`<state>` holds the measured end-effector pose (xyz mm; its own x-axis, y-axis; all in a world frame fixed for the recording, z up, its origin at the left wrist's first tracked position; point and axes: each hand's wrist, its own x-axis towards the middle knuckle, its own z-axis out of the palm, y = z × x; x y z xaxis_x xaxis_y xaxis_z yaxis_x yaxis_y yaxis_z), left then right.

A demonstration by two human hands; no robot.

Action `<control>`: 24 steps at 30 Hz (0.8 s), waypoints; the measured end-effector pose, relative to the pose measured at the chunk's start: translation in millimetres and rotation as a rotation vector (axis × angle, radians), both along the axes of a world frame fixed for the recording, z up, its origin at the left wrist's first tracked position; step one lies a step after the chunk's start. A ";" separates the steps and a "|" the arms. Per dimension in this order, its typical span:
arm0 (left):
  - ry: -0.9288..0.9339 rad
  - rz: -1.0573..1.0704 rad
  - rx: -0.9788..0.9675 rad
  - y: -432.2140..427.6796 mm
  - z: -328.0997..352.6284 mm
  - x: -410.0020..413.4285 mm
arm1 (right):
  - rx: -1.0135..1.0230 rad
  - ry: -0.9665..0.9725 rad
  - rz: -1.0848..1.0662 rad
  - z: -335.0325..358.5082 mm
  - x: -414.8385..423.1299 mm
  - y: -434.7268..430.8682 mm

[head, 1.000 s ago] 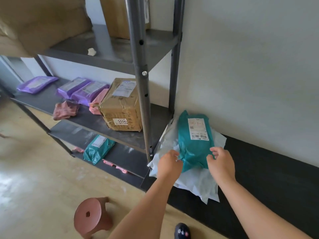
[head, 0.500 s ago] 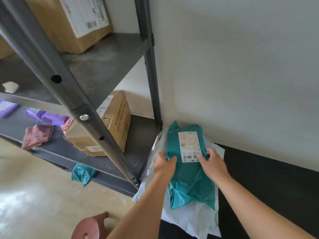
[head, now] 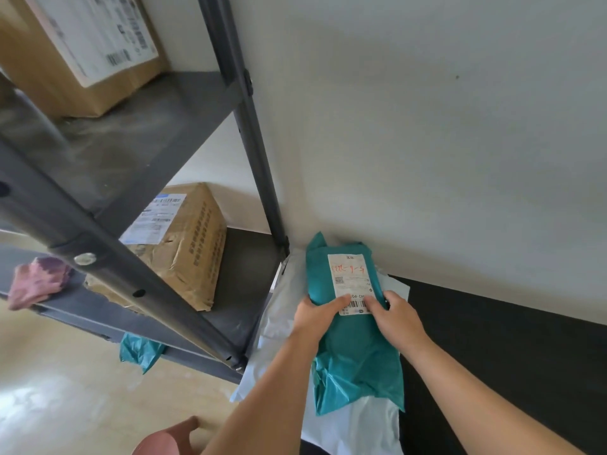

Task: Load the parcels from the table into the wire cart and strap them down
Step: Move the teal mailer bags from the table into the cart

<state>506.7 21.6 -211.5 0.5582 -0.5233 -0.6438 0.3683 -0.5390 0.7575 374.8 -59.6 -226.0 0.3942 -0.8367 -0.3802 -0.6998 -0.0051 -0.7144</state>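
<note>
1. Two hands hold one teal parcel (head: 356,353), a soft plastic mailer lying on the black table (head: 492,339) with its far end touching the wall (head: 427,126). The left hand (head: 317,318) curls round its left edge and the right hand (head: 399,318) round its right edge, near the middle of its length. Both thumbs press on the lower part of its white label (head: 348,274)
2. Under the teal parcel lies a white mailer (head: 358,428), which shows past it on the left and on the near side
3. Left of the teal parcel stands a grey metal rack, its corner post (head: 259,159) just beside the parcel's far left corner. A cardboard box (head: 187,247) sits on the shelf at about the parcel's level, with a pink bundle (head: 36,280) further left. A second cardboard box (head: 75,50) sits on the shelf above, and a teal bag (head: 141,351) hangs from a lower shelf. A pink stool (head: 164,438) stands on the floor, near and to the left
4. No wire cart is in view. The parcel looks gripped but not yet lifted, so loading seems barely begun
5. Likely risks:
   - The slick, limp bag may sag at both ends and slip from a mid-length grip.
   - The white mailer may cling and be dragged off the table.
   - A swing to the left may snag the parcel on the corner post
</note>
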 end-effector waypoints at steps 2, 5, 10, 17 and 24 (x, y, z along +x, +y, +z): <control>0.024 -0.018 -0.014 1.6 2.7 -5.1 | -0.010 0.005 -0.012 3.4 -6.5 2.1; 0.051 -0.052 -0.049 8.0 8.6 -14.7 | -0.021 -0.010 -0.039 9.2 -17.9 10.3; 0.034 -0.116 -0.057 28.0 19.5 -33.4 | -0.048 -0.060 -0.132 16.1 -40.5 36.7; 0.087 -0.220 -0.114 79.0 20.8 -70.0 | -0.043 -0.076 -0.270 26.1 -85.8 100.0; 0.111 -0.437 -0.105 121.1 11.7 -128.9 | -0.088 -0.026 -0.440 25.0 -154.4 167.8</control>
